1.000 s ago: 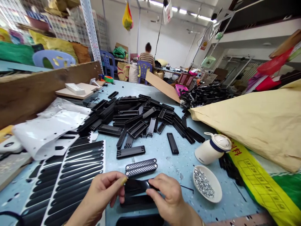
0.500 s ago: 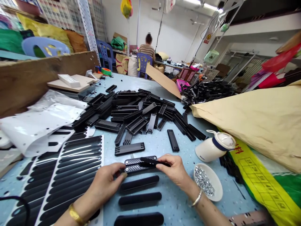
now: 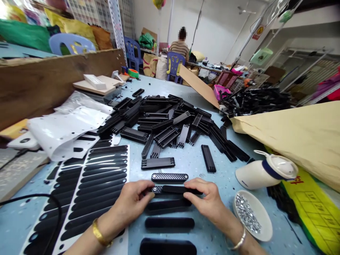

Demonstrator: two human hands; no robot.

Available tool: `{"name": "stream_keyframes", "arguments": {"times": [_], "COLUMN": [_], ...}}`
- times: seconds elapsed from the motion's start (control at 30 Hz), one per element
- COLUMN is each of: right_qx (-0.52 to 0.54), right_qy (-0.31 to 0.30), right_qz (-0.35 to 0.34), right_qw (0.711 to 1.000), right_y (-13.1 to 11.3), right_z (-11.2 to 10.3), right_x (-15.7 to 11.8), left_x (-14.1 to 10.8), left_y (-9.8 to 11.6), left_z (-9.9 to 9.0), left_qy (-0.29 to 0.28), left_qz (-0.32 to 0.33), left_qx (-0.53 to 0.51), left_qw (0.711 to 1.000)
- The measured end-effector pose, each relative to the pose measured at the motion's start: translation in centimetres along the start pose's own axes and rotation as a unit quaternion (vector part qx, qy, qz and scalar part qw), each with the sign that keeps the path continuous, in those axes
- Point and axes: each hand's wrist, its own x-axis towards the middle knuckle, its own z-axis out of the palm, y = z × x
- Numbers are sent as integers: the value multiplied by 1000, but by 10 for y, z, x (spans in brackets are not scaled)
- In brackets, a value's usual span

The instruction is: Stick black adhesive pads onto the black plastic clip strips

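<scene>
My left hand (image 3: 134, 199) pinches the left end of a black bar with a diamond-textured face (image 3: 157, 189). In my right hand (image 3: 205, 197), a smooth black strip (image 3: 174, 190) is gripped by its right end and lies over most of that bar; whether it touches the face I cannot tell. Just behind sits another textured bar (image 3: 170, 177), with a bright round spot at each end. Nearer to me, several smooth-topped black bars (image 3: 170, 223) lie in a row. Left of my left hand is a white backing sheet (image 3: 128, 159) of black strips.
A pile of black bars (image 3: 162, 124) spreads across the blue table (image 3: 186, 161). On the right are a white bowl (image 3: 267, 226) of small metal parts, a cream bottle (image 3: 255, 173) and a brown paper sheet (image 3: 292, 124). A person (image 3: 179, 47) sits far back.
The two textured bars, side by side before, are now apart, the nearer one at my left hand. My right hand has brought the strip down along this bar. The view has shifted.
</scene>
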Motion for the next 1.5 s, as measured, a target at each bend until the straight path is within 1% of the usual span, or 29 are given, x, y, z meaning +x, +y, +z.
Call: {"name": "stream_keyframes", "arguments": {"times": [0.1,0.2,0.5,0.87,1.13,1.3,1.37,1.5], "right_qx": [-10,-32,-74,-83,-91,-96,-96,-92], "right_qy": [-5,-15,-34,-29,-46,-53,-53,-46], "right_qz": [-34,-66,-90,-90,-94,-94,-94,-87], "right_qw": [999,997,993,992,990,990,990,991], "right_y": [-3,-4,-3,-3,2,2,2,2], "right_z": [11,17,18,22,24,25,25,25], "right_x": [4,8,11,12,12,13,13,12], "left_x": [-1,-2,-2,-5,-5,-4,-4,-5], "left_y": [1,1,4,6,2,4,4,1], "left_z": [0,0,-3,-4,-4,-3,-3,-3], "left_qy": [-16,-20,-27,-31,-41,-37,-33,-1], "left_qz": [-4,-15,-25,-20,-20,-17,-11,14], "left_qx": [8,8,-23,-5,-1,-4,-4,-4], "left_qw": [1000,1000,999,999,999,999,999,1000]}}
